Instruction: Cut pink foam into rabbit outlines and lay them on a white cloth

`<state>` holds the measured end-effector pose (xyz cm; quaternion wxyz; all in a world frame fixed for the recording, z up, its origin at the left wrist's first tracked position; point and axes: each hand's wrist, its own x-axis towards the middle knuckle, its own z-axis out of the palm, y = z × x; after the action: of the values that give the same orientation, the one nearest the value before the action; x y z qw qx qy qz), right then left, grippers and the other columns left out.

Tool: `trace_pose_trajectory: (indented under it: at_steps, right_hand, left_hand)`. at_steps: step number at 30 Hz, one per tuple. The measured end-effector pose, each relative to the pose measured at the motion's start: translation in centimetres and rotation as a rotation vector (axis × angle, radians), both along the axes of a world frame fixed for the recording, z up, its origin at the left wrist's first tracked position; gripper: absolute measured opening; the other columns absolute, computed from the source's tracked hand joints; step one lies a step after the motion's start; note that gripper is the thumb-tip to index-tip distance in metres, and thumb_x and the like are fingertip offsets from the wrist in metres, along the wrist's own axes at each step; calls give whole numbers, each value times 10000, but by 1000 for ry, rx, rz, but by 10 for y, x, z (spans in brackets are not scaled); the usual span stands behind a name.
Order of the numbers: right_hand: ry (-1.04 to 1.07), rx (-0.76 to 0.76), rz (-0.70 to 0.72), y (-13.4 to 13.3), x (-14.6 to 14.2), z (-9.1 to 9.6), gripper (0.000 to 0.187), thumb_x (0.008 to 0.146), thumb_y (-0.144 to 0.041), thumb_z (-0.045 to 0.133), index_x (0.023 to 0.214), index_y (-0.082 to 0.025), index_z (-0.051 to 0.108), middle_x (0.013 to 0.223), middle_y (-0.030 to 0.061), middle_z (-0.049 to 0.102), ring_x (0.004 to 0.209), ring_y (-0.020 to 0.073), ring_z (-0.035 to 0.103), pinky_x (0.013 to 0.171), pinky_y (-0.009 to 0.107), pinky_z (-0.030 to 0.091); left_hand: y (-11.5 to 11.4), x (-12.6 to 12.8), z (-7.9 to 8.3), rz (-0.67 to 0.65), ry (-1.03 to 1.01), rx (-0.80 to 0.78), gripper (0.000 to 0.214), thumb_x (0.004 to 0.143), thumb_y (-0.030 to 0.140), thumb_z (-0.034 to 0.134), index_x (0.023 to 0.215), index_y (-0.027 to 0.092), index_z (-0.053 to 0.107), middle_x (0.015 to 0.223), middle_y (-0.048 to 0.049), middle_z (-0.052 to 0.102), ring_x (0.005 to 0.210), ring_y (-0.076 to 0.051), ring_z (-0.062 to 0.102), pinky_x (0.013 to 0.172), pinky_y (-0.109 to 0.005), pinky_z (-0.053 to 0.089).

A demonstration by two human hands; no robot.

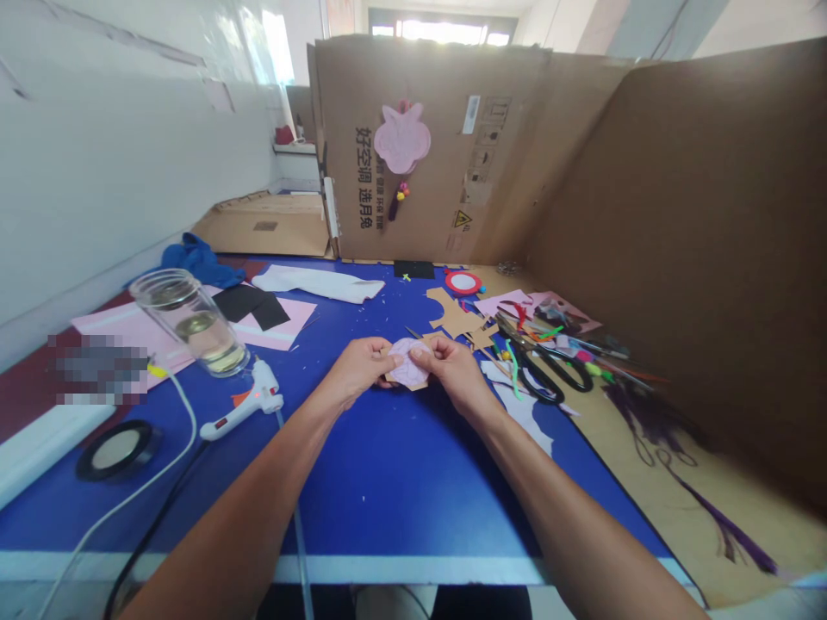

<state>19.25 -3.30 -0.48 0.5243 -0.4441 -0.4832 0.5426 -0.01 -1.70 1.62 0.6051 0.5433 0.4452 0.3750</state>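
Between my two hands is a small round pale-purple cutout (409, 365) with a brown cardboard edge showing beneath it. My left hand (363, 368) pinches it from the left, thumb on top. From the right, my right hand (452, 368) grips it the same way, its thumb pressing on the purple face. The fingers underneath are mostly hidden. Just beyond the hands lie brown cardboard scraps (453, 315) and a dark pointed tip. To the left rests a white glue gun (249, 405) with a small red light on it.
A glass jar of liquid (200, 331) and black tape roll (117, 449) stand left. Large black-handled scissors (549, 366) lie right among craft scraps. Cables cross the blue table (388, 499). Cardboard walls (581, 172) rise behind and right; a pink flower-shaped ornament (403, 142) hangs there.
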Motion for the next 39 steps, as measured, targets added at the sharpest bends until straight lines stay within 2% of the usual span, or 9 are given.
trace_pose_trajectory:
  at_steps: [4,9,16,23,26,30,35,39]
  right_hand:
    - [24,-36,34,1,1,0,528,663,-624,950,748,-209,635,712,13,709,629,163,611,607,290,465]
    - [12,-27,40,0,-1,2,504,671,-615,945,800,-207,679,715,-1,698,616,152,589,600,289,465]
    - [-30,22,27,1,0,-1,492,679,-601,941,754,-216,644,692,-1,674,641,169,596,618,301,474]
    - [-17,-25,67,2,2,-3,491,792,-677,829,797,-211,671,753,13,679,651,162,582,624,301,474]
    - [-55,-20,73,3,3,-4,488,734,-644,890,817,-214,674,718,-1,670,607,148,552,585,285,441]
    - [-68,14,4,4,4,-5,495,707,-636,907,784,-217,655,661,-13,643,570,137,517,545,275,397]
    - [-41,7,34,2,2,-2,499,681,-596,938,891,-212,698,794,11,722,641,148,574,599,283,466]
    - [-60,6,78,3,3,-2,473,692,-572,932,895,-215,700,732,-7,692,601,142,558,597,290,475]
  left_hand:
    - [2,-1,-2,17,-12,24,388,678,375,908,714,190,568,604,-4,664,523,-118,601,526,-227,480]
    - [1,-1,-4,6,14,27,375,680,374,900,720,193,574,588,8,645,527,-127,607,523,-225,455]
    - [-1,1,-3,20,45,45,347,775,476,820,732,168,666,593,2,640,501,-106,527,510,-226,392]
    - [4,-1,-4,103,27,79,275,771,401,820,718,164,690,622,4,664,540,-103,551,533,-214,407]
    - [4,-1,-3,149,9,64,260,794,387,824,764,156,708,640,4,677,537,-97,569,524,-204,433]
    - [2,2,-1,79,-15,-33,269,796,348,865,838,159,678,699,-41,740,573,-136,677,536,-219,522]
    - [0,1,2,93,-3,-30,288,794,212,873,762,174,589,645,-40,723,561,-136,708,525,-187,538]
    - [2,0,3,117,-3,-15,291,811,180,865,751,173,580,627,-32,710,549,-131,709,497,-164,514]
